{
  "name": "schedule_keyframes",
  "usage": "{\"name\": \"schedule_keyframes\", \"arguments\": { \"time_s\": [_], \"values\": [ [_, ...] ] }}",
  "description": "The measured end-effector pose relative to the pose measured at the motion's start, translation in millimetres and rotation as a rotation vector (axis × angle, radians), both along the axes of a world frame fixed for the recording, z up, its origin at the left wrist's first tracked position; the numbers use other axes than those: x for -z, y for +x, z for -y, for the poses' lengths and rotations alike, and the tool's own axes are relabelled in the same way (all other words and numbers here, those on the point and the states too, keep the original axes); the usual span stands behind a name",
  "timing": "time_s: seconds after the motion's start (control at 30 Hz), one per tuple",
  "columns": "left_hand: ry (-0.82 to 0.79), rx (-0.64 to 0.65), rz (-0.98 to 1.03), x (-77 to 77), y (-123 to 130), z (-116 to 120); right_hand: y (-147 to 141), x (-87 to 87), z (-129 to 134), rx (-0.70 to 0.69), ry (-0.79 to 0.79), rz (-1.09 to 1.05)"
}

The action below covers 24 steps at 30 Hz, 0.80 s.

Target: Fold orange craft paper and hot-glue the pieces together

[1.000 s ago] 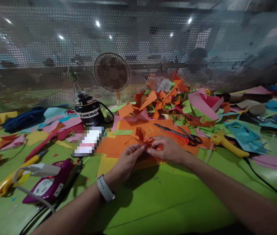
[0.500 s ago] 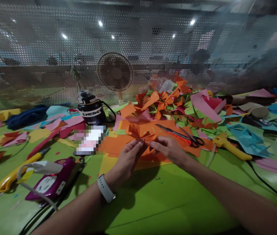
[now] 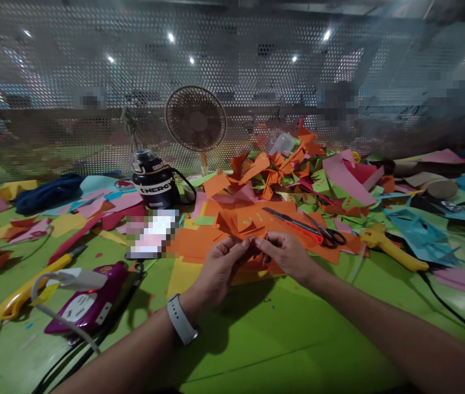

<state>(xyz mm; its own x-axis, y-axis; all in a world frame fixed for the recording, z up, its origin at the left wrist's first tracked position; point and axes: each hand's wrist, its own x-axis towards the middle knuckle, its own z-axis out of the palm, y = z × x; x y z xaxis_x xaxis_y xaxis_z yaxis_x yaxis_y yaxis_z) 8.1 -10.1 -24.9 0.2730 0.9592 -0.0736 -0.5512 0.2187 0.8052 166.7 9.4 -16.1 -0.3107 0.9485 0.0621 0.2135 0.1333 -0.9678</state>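
My left hand (image 3: 223,268), with a pale watch strap (image 3: 181,319) on its wrist, is closed in a pinch over the orange paper (image 3: 193,244). My right hand (image 3: 288,254) pinches from the other side, its fingertips almost meeting the left ones. What lies between the fingertips is too small and dark to make out. Folded orange pieces (image 3: 246,223) rest just beyond my fingers. Scissors (image 3: 294,221) and a red-edged tool lie on orange sheets behind my right hand.
Left are a phone (image 3: 152,234), a black bottle (image 3: 155,183), a purple power strip (image 3: 88,301) and a yellow-handled tool (image 3: 31,284). A small fan (image 3: 196,119) stands behind. A yellow glue gun (image 3: 394,249) lies right; paper scraps (image 3: 257,167) are heaped at the back.
Both hands have shifted slightly, with the fingertips a little lower and still close together. The whole view has moved a little to the right in the frame.
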Motion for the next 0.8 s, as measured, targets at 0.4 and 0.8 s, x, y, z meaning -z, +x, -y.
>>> {"name": "schedule_keyframes", "arguments": {
  "time_s": [0.4,0.8],
  "values": [
    [-0.005,-0.021,-0.012,0.3,1.0,0.4,1.1,1.4,-2.9,-0.024,0.026,0.022],
    [0.003,-0.016,0.008,-1.4,-0.2,-0.2,2.7,3.9,-5.4,-0.063,0.038,0.018]
  ]
}}
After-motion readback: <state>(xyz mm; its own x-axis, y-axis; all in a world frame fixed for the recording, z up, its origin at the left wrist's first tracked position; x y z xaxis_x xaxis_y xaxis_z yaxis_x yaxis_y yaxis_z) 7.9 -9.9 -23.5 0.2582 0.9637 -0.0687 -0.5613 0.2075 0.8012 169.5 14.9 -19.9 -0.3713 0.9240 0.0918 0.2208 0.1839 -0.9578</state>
